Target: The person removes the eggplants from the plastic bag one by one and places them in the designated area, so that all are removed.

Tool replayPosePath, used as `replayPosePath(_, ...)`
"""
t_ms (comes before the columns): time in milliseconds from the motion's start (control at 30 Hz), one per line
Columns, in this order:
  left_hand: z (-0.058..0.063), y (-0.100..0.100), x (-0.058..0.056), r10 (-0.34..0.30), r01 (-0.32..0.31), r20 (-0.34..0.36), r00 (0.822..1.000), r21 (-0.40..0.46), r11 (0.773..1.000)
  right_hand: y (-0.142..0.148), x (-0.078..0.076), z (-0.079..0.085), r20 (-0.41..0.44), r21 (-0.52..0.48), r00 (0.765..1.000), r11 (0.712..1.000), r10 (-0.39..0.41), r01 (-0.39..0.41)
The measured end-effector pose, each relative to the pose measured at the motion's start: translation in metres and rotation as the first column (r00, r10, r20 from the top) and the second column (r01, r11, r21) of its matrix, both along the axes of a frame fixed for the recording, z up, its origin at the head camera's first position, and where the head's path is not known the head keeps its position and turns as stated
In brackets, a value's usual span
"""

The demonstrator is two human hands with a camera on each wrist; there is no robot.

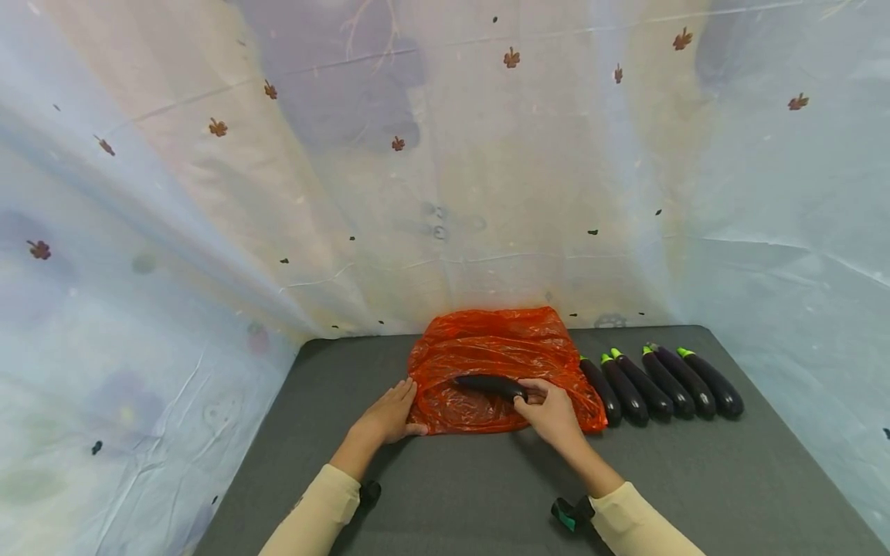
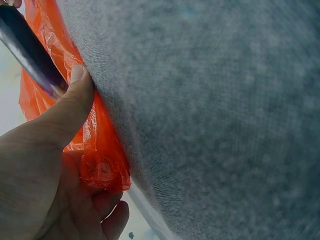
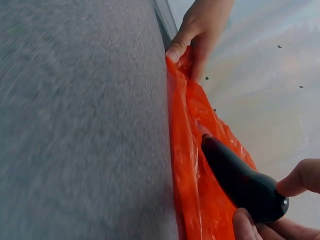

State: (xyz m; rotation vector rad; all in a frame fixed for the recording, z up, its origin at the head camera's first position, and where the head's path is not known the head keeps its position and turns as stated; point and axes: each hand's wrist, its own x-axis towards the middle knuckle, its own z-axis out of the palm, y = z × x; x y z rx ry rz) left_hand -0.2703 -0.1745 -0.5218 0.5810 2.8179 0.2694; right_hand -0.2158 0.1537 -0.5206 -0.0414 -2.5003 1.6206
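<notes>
A red plastic bag (image 1: 494, 340) lies spread on the grey table, its mouth towards me. My left hand (image 1: 386, 415) holds the bag's left side; in the left wrist view the thumb (image 2: 75, 95) is at the near edge and the plastic bunches between it and the fingers. With thumb and fingertips, my right hand (image 1: 554, 415) pinches the thick round end of a dark eggplant (image 1: 490, 384). That eggplant lies sideways over the bag's opening, its narrower end pointing left. In the right wrist view, the eggplant (image 3: 240, 180) overlaps the red plastic.
Several more eggplants (image 1: 657, 390) with green stems lie side by side at the right of the bag, the nearest close to its right edge. The grey tabletop (image 1: 459, 494) extends in front. A pale, leaf-patterned sheet (image 1: 487, 193) hangs behind the table and along its sides.
</notes>
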Motion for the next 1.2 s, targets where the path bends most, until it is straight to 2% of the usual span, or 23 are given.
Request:
replayPosePath(267,0.001,0.002,0.000,0.001,-0.001,-0.003,1.000,0.007,1.000,0.023,0.012,0.002,0.003,0.022,1.000,1.000,-0.019,0.019)
replayPosePath(433,-0.003,0.001,-0.003,0.005,-0.005,-0.012,1.000,-0.008,1.000,0.036,0.018,0.005,0.001,0.024,1.000,1.000,-0.018,0.018)
replayPosePath(833,-0.002,0.001,-0.002,0.007,-0.007,-0.006,1.000,-0.006,1.000,0.067,0.033,0.017,-0.069,0.012,0.998,1.000,-0.012,0.013)
replayPosePath(1200,-0.003,0.001,-0.003,0.014,-0.014,0.002,1.000,0.000,1.000,0.102,0.044,0.020,-0.131,0.013,0.988,0.996,-0.088,0.090)
